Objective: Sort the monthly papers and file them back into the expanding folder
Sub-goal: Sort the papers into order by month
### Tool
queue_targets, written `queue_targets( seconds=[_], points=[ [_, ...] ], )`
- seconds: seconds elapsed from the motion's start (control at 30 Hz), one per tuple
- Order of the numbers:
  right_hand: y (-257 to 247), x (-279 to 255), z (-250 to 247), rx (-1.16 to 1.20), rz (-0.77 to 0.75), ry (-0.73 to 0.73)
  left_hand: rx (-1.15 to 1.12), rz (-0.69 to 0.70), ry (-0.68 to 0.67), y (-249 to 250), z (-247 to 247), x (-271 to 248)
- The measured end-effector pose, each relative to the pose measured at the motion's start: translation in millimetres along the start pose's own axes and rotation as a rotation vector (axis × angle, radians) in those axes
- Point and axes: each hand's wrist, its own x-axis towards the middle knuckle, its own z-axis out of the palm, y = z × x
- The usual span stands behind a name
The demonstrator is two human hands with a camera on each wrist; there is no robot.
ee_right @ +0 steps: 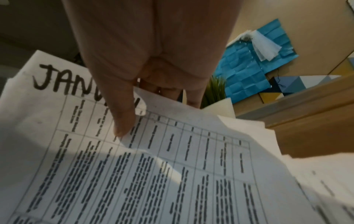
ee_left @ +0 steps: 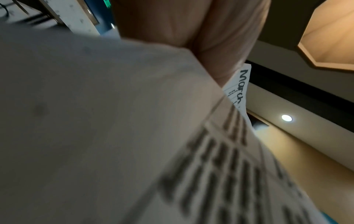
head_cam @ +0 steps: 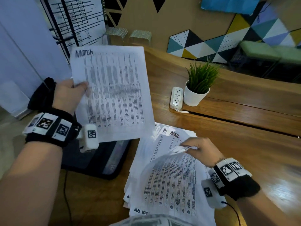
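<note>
Left hand (head_cam: 68, 95) grips March sheets (head_cam: 112, 90) aloft at 10 o'clock; right hand (head_cam: 201, 152) pinches a January sheet (ee_right: 134, 166) off the unsorted pile (head_cam: 162, 185) at 6. Expanding folder (head_cam: 101, 160) lies between them, nothing visibly filed; sorting looks early.

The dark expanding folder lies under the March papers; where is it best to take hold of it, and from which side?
Probably its near edge, from the person's side: the expanding folder lies flat with the March papers covering its far part.
</note>
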Motion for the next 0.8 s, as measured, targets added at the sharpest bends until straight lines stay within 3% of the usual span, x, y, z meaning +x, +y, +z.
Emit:
queue_targets(
  seconds=[0.1, 0.27, 0.43, 0.6, 0.8],
  points=[
    [-14, -30, -20, 0.045, -0.028, -0.016, -0.019, -0.045, -0.111, -7, 22, -18],
    [-50, -56, -67, 0.176, 0.064, -0.100, 0.021, -0.140, -0.394, -30, 75, -55],
    [-60, -33, -104, 0.071, 0.112, -0.117, -0.034, -0.092, -0.661, -42, 116, -100],
    [-41, 15, -87, -0.047, 0.178, -0.190, 0.047, 0.022, -0.761, -54, 135, -129],
    [-17, 47, -26, -0.069, 0.265, -0.186, -0.291, -0.514, -0.796, -62, 136, -149]
  ],
)
